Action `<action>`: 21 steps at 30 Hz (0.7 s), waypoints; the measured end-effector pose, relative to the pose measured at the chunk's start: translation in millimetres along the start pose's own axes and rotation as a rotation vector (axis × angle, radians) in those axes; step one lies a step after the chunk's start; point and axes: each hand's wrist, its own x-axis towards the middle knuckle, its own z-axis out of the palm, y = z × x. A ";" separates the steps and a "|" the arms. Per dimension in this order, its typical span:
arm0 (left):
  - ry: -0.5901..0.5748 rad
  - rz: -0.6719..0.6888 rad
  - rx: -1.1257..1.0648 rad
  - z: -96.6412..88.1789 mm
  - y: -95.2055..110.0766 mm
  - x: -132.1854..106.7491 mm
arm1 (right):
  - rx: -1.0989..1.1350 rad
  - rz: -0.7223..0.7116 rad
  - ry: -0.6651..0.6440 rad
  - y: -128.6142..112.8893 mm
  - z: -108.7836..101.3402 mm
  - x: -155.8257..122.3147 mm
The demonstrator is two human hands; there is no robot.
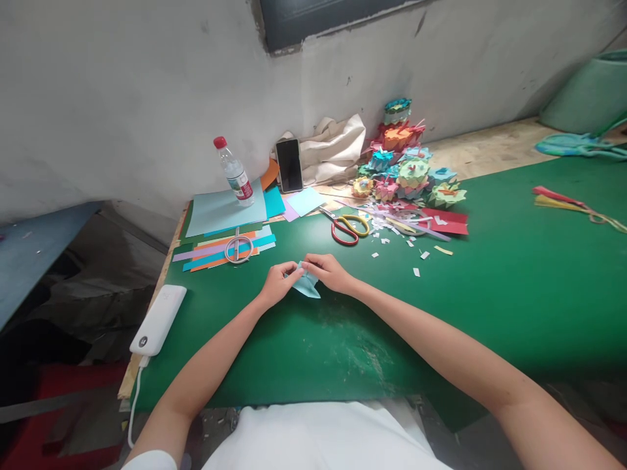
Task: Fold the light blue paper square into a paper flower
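A small folded piece of light blue paper (308, 285) rests on the green table (514, 294) in front of me. My left hand (277, 282) pinches its left side, fingers closed on the fold. My right hand (328, 270) grips its upper right part, fingertips meeting those of the left hand at the top of the paper. Both forearms reach in from the bottom of the view.
Red and yellow scissors (347, 227) lie behind the hands. Coloured paper strips (220, 251) with a tape ring (238, 249), a water bottle (234, 172), a phone (289, 164), a pile of folded paper flowers (406, 173), scraps (416, 251) and a white power bank (157, 320) surround the spot.
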 end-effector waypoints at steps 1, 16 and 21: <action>0.005 -0.004 -0.017 -0.3 -0.6 0.1 | 0.011 0.010 0.014 -0.2 -0.3 0.2; 0.139 -0.052 -0.224 6.2 5.7 1.6 | 0.064 0.101 0.262 -0.4 2.6 -0.5; 0.137 -0.024 -0.131 6.3 5.0 0.5 | 0.018 0.086 0.205 -2.7 1.1 -1.2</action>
